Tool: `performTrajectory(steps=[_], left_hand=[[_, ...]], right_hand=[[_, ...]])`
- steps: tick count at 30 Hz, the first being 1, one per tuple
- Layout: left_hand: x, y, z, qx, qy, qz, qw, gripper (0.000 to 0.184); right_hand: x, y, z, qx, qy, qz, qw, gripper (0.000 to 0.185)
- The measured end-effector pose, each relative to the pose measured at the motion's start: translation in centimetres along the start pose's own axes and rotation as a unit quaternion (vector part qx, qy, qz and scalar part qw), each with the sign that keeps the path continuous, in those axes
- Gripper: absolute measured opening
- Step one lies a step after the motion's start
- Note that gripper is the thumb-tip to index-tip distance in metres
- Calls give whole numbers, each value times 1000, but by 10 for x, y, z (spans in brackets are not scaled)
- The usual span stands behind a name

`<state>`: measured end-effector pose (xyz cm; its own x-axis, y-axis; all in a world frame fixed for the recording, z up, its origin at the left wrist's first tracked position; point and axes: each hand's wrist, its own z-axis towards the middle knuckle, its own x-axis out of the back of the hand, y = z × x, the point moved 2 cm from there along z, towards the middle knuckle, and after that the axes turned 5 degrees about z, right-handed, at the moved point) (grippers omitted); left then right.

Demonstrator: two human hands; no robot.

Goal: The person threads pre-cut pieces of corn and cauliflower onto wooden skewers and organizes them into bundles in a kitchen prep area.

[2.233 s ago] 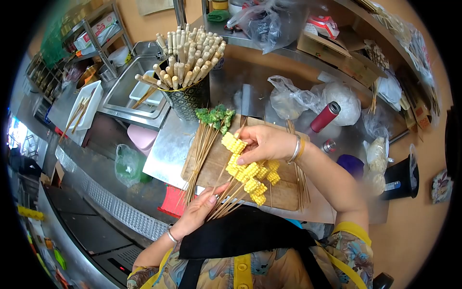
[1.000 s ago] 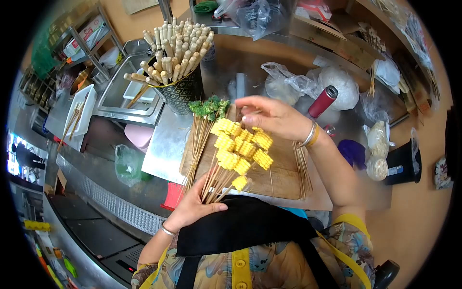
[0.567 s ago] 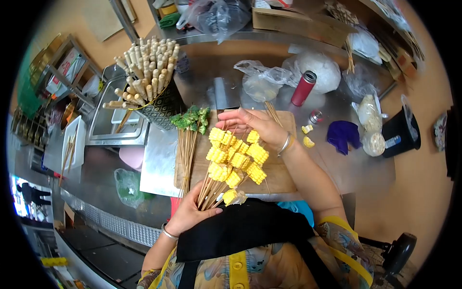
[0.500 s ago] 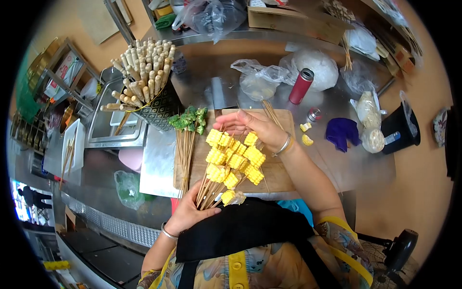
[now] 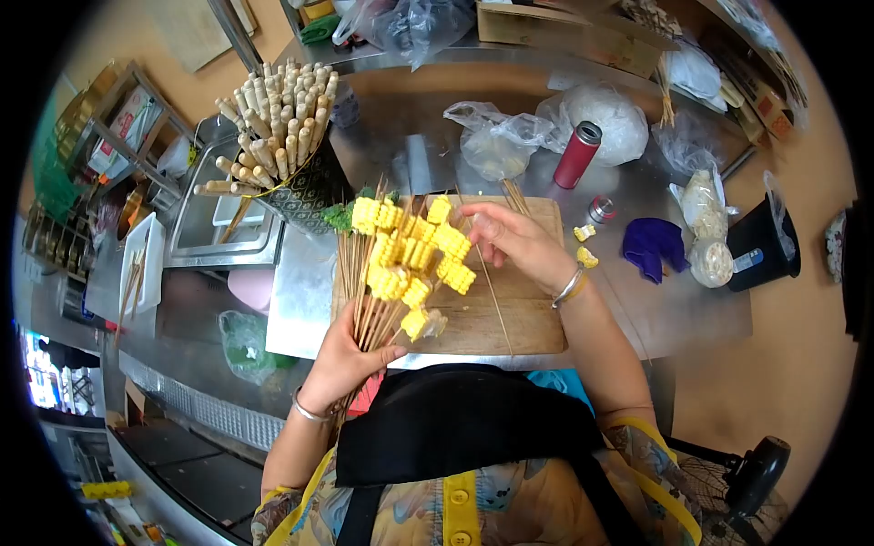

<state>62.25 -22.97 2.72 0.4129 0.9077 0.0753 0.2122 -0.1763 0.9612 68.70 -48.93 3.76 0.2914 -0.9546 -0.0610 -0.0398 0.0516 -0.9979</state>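
Observation:
My left hand [image 5: 339, 364] is closed round the bare sticks of a bundle of corn skewers [image 5: 414, 255], held tilted above the cutting board [image 5: 533, 309]. Yellow corn pieces fan out at the upper end of the bundle. My right hand [image 5: 523, 241] is just right of the corn, fingers loosely bent and apart, with nothing visible in it. A single thin stick [image 5: 499, 305] runs down the board below its fingertips. Behind the corn, broccoli skewers [image 5: 339, 217] lie at the board's left side, partly hidden.
A patterned bin [image 5: 319, 187] full of wooden-handled sticks stands at the back left, beside a sink [image 5: 273, 246]. To the right are a red flask [image 5: 577, 156], its cap [image 5: 601, 209], two corn bits [image 5: 585, 234], a purple cloth [image 5: 654, 247] and a black bucket [image 5: 763, 241].
The corn bundle and my left hand have moved up and left, now covering part of the broccoli. My right hand has shifted slightly right and its fingers have bent.

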Motion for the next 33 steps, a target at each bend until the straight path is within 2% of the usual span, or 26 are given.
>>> performTrajectory(steps=[1,2,4,6,7,9,14,16,20,22,29,31,33], left_hand=[[-1,-1,0,-23,15,23,999,57],[-4,-2,-6,17,16,14,1000,57],[-9,-9,-9,-54,21,65,996,59],[-10,-9,-11,-127,7,157,979,61],[-9,-9,-13,-130,6,156,979,61],[-10,-10,-19,37,-41,-3,998,61],[-9,-9,-22,39,-62,-31,997,67],[-10,-10,-22,14,-77,-47,996,69],[-8,-12,-24,28,-79,-46,995,69],[-10,-6,-26,43,-53,-75,995,56],[-12,-9,-29,41,-52,-60,996,60],[-12,-14,-28,54,-39,-56,996,52],[-14,-15,-26,54,-51,-36,997,46]], right_hand=[[2,0,0,-44,-12,2,999,48],[1,-2,0,-41,-6,1,999,48],[-8,-4,-1,-64,-23,-25,997,50],[-11,6,1,-44,-44,42,997,44],[-12,6,0,-32,-53,82,995,42],[-13,-5,-12,-12,-65,122,990,43],[-9,-3,-19,41,-122,216,968,52],[-9,-4,-19,56,-177,245,952,55],[-8,-4,-19,55,-180,262,947,54],[-7,-4,-20,28,-127,206,970,50],[-7,2,-24,1,-83,199,976,38],[-3,6,-22,0,-60,134,989,36],[-1,14,-22,-13,-58,148,987,35]])
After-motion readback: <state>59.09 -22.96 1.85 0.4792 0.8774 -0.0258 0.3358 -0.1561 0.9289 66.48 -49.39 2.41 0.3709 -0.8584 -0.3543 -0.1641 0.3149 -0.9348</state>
